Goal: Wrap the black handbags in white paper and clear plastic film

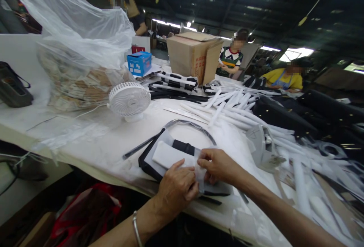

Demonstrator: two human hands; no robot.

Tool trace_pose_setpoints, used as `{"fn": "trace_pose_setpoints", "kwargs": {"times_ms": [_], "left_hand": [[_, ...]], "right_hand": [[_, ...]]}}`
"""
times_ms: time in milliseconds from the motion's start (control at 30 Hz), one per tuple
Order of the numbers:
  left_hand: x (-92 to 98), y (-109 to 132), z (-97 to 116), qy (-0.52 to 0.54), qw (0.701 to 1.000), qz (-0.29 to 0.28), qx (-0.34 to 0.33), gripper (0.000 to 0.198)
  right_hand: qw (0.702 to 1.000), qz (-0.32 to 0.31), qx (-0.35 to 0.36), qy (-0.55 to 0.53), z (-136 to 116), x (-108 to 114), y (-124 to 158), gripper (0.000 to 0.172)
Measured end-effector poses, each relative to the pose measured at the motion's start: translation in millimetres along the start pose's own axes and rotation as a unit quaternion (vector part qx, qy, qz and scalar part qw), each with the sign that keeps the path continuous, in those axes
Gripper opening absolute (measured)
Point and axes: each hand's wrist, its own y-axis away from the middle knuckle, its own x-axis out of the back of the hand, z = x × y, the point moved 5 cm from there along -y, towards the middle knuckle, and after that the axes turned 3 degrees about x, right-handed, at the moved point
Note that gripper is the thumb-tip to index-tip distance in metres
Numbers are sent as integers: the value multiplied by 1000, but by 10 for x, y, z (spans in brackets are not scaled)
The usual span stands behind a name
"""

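Note:
A black handbag (148,162) with a grey panel lies at the table's front edge, its strap (193,124) wrapped in clear plastic and curving behind it. A white padding piece (167,157) lies across its top beside a black tab (184,147). My left hand (179,182) is curled over the near side of the bag, with a finger touching the padding. My right hand (217,165) pinches a translucent white strip (200,177) that hangs over the bag's right part. What lies beneath my left fingers is hidden.
Left of the bag stands a small white fan (130,101). Behind it are a plastic sack (82,76), a blue box (139,63) and a cardboard carton (187,55). White tubes (230,107), a tape dispenser (263,146) and black bags (284,116) crowd the right. Other people work beyond.

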Motion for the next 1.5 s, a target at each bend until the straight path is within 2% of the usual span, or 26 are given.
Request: {"fn": "trace_pose_setpoints", "kwargs": {"times_ms": [67, 233, 367, 433, 533, 767, 967, 1067, 1300, 1433, 1500], "left_hand": [[-8, 7, -1, 0, 1000, 8, 1, 17], [0, 17, 5, 4, 1000, 25, -8, 16], [23, 1, 18, 5, 999, 39, -19, 12], [29, -7, 21, -2, 999, 40, -21, 12], [28, -14, 26, -11, 999, 37, -22, 14], [15, -19, 27, -21, 999, 30, -15, 13], [1, -30, 14, -50, 999, -18, -1, 12], [-18, -28, 13, -65, 997, -47, -7, 18], [-78, 28, -6, -81, 994, -46, -62, 18], [-90, 35, -30, -80, 994, -50, -52, 19], [-98, 37, -40, -87, 994, -58, -45, 22]], "right_hand": [[1000, -8, 11, -12, -30, 65, -24, 11], [994, -64, 43, -80, 33, 187, 47, 31], [999, -6, 44, -5, 166, 263, 39, 34], [993, 34, 89, 71, 123, 285, -14, 32], [977, 65, 143, 142, 10, 298, -114, 21], [979, 59, 88, 174, 90, 241, -278, 12], [977, 87, 94, 168, 176, 174, -286, 9], [979, 91, 85, 162, 196, 154, -295, 8], [977, 120, 61, 164, 222, 157, -325, 12], [969, 159, 58, 179, 197, 199, -367, 15], [970, 159, 65, 171, 160, 207, -378, 14]]}}
